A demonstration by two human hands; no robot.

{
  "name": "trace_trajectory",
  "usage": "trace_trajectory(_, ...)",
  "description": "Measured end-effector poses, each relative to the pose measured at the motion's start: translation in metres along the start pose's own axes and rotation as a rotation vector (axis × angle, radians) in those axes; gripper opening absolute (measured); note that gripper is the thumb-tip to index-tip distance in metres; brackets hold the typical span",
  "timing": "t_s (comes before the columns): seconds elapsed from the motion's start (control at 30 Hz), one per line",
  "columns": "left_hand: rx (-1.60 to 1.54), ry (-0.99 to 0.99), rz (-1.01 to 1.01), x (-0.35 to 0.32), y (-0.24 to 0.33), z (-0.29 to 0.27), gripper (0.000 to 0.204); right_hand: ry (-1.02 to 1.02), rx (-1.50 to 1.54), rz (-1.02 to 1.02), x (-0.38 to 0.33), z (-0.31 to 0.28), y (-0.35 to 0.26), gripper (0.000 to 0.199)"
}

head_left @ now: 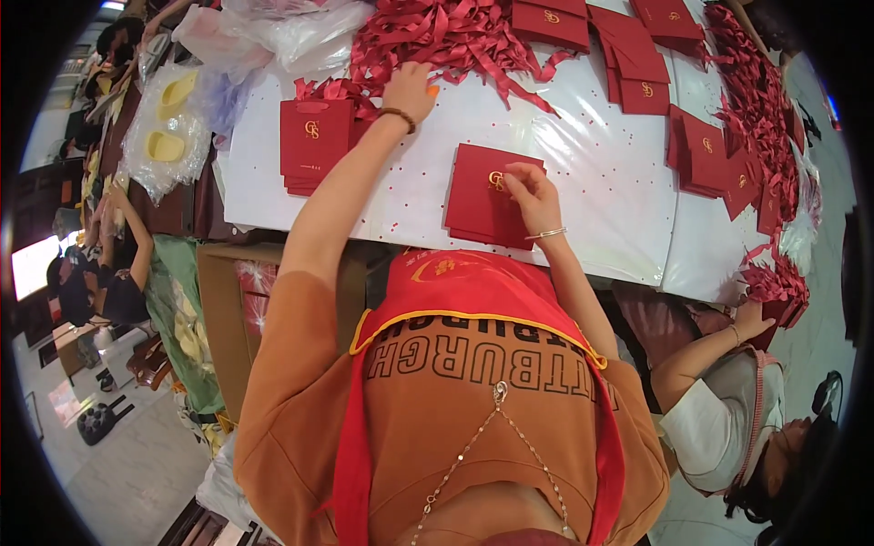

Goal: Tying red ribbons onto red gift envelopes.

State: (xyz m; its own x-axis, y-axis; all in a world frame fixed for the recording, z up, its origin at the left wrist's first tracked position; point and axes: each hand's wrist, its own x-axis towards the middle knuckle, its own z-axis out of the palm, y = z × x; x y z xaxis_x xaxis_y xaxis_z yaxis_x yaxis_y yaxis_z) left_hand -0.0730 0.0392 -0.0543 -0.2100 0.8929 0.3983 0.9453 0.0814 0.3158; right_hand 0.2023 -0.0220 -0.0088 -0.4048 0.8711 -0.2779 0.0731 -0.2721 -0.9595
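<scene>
Bright light glints off the white table (pixel 619 200), while the fisheye rim bends into black.

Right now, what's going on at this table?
A person is working with both hands at a white table. The left hand is at the near edge of a pile of red ribbons; whether it grips any is unclear. The right hand is over a flat red stack in front of the person, its fingers bent. Another red stack lies to the left. At the right, a co-worker's hand is at a red bundle.
</scene>
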Motion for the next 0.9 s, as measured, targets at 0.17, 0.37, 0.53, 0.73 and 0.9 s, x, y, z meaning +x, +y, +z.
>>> trace_trajectory(0.17,0.069,-0.299,-0.194,-0.009,0.028,0.007,0.022,0.000,0.011,-0.044,-0.006,-0.012,0.020,0.016)
trace_trajectory(0.37,-0.158,-0.380,-0.155,-0.075,0.035,-0.020,0.019,0.041,0.020,0.013,-0.005,-0.025,0.025,0.016)
trace_trajectory(0.53,-0.323,-0.326,-0.198,-0.106,0.043,-0.039,0.021,0.010,-0.157,-0.092,0.002,-0.013,0.015,0.014)
trace_trajectory(0.73,-0.470,-0.371,-0.465,-0.106,0.064,-0.064,0.019,-0.013,-0.973,-0.535,0.030,0.000,0.004,0.028)
trace_trajectory(0.9,-0.264,-0.222,-0.151,-0.107,0.082,-0.063,0.014,0.027,-1.285,-0.591,0.043,0.009,0.019,0.052)
